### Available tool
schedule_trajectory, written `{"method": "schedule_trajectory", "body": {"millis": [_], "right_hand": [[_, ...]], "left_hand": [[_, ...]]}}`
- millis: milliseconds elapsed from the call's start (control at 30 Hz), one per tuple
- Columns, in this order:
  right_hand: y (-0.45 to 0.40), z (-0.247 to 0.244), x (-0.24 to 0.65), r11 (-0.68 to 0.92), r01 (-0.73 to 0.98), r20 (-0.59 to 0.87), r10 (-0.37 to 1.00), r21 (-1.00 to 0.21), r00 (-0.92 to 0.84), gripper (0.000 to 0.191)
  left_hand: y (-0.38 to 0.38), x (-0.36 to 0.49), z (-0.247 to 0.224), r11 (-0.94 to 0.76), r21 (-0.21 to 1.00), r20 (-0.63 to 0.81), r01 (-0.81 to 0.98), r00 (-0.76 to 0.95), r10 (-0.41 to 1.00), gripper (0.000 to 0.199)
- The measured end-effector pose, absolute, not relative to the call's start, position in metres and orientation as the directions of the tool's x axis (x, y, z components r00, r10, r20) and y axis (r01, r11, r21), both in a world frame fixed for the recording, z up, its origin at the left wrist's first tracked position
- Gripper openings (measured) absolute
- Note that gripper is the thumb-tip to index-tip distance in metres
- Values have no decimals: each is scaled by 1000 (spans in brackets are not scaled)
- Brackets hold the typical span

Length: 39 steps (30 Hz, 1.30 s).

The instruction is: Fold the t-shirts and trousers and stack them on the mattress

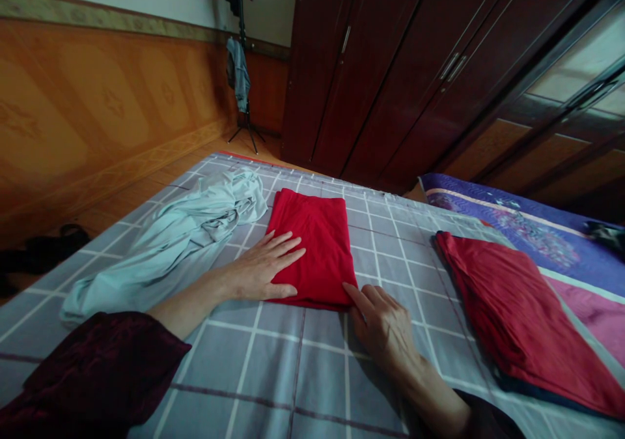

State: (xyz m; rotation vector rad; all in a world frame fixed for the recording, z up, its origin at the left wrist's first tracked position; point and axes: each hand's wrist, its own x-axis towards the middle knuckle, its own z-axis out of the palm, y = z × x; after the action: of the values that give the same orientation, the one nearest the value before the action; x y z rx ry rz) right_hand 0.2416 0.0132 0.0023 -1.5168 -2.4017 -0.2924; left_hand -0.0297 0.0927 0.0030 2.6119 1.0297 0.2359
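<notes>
Red cloth [325, 243] lies folded on the checked bedsheet [273, 370]. My left hand [261, 266] rests on it, fingers spread, gripping nothing; my right hand [385, 325], half curled, touches its near right corner, whether pinching I cannot tell.
</notes>
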Motion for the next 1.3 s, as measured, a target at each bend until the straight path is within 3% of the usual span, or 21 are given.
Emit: {"method": "schedule_trajectory", "body": {"millis": [267,400,567,633,733,833,967,1133,1300], "right_hand": [[5,17,249,454,891,276,861,-33,-428,19],[18,45,252,434,870,196,898,-235,-395,16],[57,73,249,460,721,334,885,-518,-325,23],[66,75,246,445,597,268,891,-667,-366,24],[69,68,243,391,446,134,853,-805,-505,30],[69,57,246,424,408,86,770,-809,-632,36],[85,45,251,509,402,116,717,-761,-688,40],[130,28,250,419,314,115,735,-852,-669,48],[178,12,242,463,372,187,792,-805,-581,59]], "left_hand": [[94,-33,0,-677,350,-3,648,723,690,93],[90,-17,14,-709,359,94,607,732,675,82],[77,44,32,-861,326,161,389,875,456,47],[73,65,29,-885,358,137,298,921,365,45],[67,81,19,-857,437,103,273,932,349,57],[63,80,11,-817,515,92,260,931,354,74],[62,74,9,-817,540,135,201,938,319,79],[65,73,3,-836,513,66,195,962,265,77],[66,72,-10,-864,461,80,201,960,266,63]]}}
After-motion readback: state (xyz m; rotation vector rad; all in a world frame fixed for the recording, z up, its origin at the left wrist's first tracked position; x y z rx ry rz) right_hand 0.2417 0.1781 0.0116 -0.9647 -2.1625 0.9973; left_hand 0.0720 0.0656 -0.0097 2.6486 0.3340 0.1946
